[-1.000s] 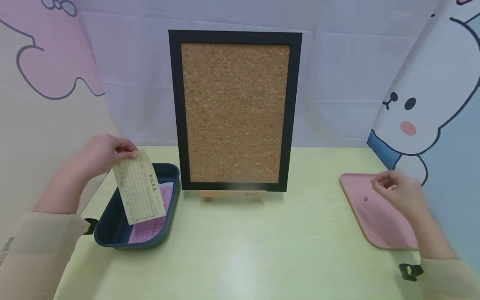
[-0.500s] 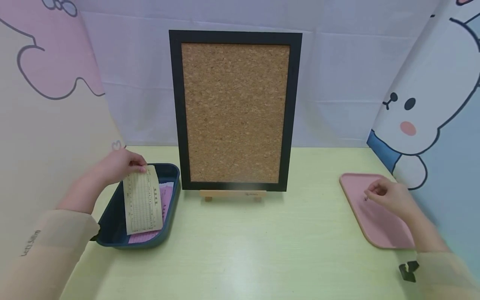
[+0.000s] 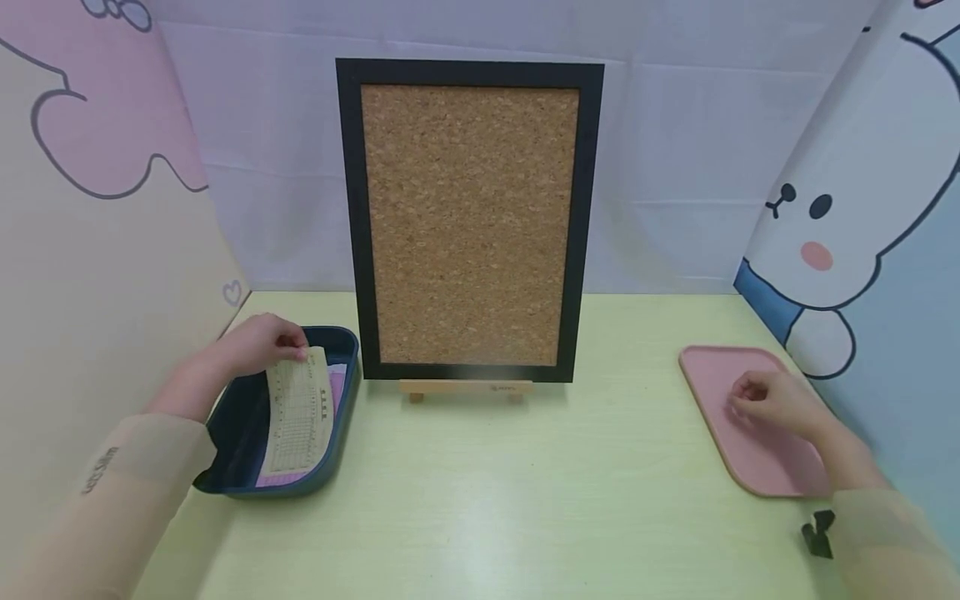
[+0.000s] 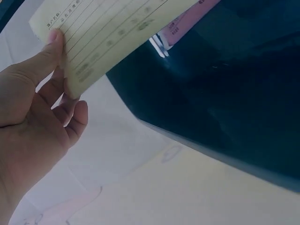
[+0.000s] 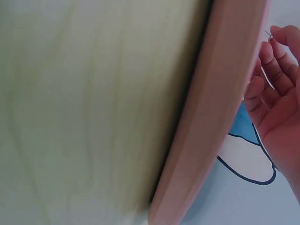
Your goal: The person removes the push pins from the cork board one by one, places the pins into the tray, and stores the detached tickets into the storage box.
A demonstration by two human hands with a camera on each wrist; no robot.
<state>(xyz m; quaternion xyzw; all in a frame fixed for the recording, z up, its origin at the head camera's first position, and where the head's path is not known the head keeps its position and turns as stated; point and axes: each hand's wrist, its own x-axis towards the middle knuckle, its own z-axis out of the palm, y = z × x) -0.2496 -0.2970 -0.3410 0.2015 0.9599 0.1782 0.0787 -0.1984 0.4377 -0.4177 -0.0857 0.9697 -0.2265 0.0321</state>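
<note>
My left hand (image 3: 266,343) pinches the top edge of a pale yellow receipt slip (image 3: 300,421) with printed lines and a ruled grid. The slip hangs inside a dark blue-green bin (image 3: 347,421), overlapping a pink printed sheet (image 3: 340,382) that lies there. In the left wrist view, thumb and fingers grip a corner of the slip (image 4: 108,42). Over a pink tray (image 3: 712,367) on the right, my right hand (image 3: 776,404) has thumb and fingertip together. The right wrist view shows a thin pin (image 5: 268,34) between them; the rest of it is hidden by the fingers.
A cork board (image 3: 472,225) in a black frame stands upright at the table's back centre, on a small wooden stand (image 3: 465,387). A white cloth (image 3: 675,125) hangs behind it. Cartoon-printed panels (image 3: 862,183) border both sides of the pale table (image 3: 480,475).
My left hand has moved right and down with the yellow slip, lowering it further into the bin. My right hand has come down left onto the tray and pinches the small pin that lay there.
</note>
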